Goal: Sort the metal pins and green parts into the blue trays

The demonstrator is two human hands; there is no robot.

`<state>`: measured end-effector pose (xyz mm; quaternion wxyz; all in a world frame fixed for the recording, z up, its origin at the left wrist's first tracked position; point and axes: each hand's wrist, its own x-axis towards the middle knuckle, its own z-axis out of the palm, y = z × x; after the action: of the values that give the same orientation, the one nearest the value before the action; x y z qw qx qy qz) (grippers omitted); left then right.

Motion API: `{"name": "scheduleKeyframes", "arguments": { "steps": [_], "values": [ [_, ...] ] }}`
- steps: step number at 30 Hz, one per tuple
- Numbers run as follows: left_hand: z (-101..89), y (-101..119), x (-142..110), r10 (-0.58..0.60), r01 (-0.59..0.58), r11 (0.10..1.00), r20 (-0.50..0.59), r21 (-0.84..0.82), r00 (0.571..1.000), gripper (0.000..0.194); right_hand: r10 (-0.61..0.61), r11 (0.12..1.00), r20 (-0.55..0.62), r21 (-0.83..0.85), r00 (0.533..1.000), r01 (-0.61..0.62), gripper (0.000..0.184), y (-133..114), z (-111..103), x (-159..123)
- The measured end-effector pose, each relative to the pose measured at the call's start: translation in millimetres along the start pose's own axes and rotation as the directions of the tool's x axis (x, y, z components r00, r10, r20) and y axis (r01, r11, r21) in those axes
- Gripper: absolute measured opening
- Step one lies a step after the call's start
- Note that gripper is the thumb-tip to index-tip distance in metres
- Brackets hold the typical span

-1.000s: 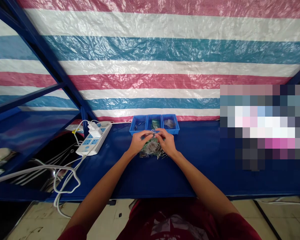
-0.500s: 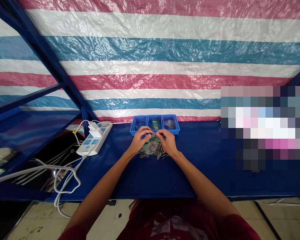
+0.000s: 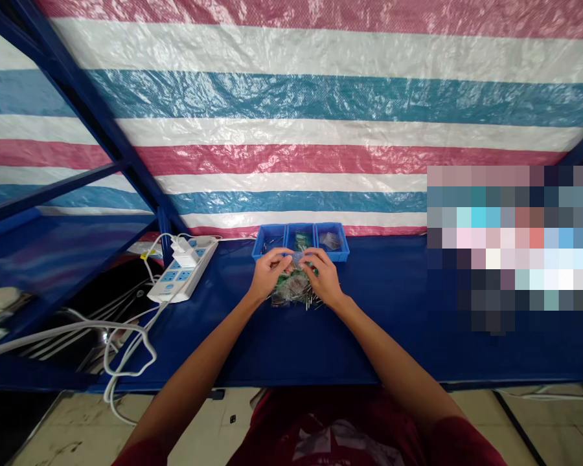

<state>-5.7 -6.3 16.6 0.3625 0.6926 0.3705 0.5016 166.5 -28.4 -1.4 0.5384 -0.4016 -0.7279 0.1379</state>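
Observation:
My left hand [image 3: 268, 274] and my right hand [image 3: 324, 275] meet over a small heap of green parts and metal pins [image 3: 294, 291] on the blue table [image 3: 291, 336]. Both hands have their fingertips pinched together on a small pale piece [image 3: 296, 258] held between them, just above the heap. The piece is too small to name. Right behind the hands stand three small blue bins [image 3: 300, 240] side by side, each with a few parts inside.
A white power strip [image 3: 182, 272] with plugs and white cables [image 3: 126, 349] lies at the left of the table. A blue metal frame [image 3: 102, 129] runs up on the left. A striped tarpaulin [image 3: 291, 116] closes off the back.
Both hands dipped to the heap half a second ago and have lifted a little again, fingertips still together on the small piece.

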Motion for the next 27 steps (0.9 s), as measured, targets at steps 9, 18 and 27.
{"name": "scheduleKeyframes", "arguments": {
  "steps": [9, 18, 27],
  "values": [
    [1.0, -0.9, 0.9, 0.23, -0.232, 0.946, 0.036, 0.225, 0.973, 0.027, 0.093, 0.996, -0.023, -0.017, 0.995, -0.093, 0.024, -3.5, -2.3, 0.7],
    [-0.2, -3.5, 2.4, -0.054, 0.048, 0.99, -0.043, -0.134, 0.998, 0.035, -0.015, 0.999, -0.005, 0.029, 1.0, 0.015, 0.037, -0.5, -2.6, -0.6],
    [-1.0, 2.3, 2.8, 0.094, -0.094, 0.994, 0.002, 0.052, 0.996, 0.039, 0.029, 1.0, -0.047, -0.004, 0.998, -0.03, 0.025, -0.2, -0.4, 0.1]
  ]
}}
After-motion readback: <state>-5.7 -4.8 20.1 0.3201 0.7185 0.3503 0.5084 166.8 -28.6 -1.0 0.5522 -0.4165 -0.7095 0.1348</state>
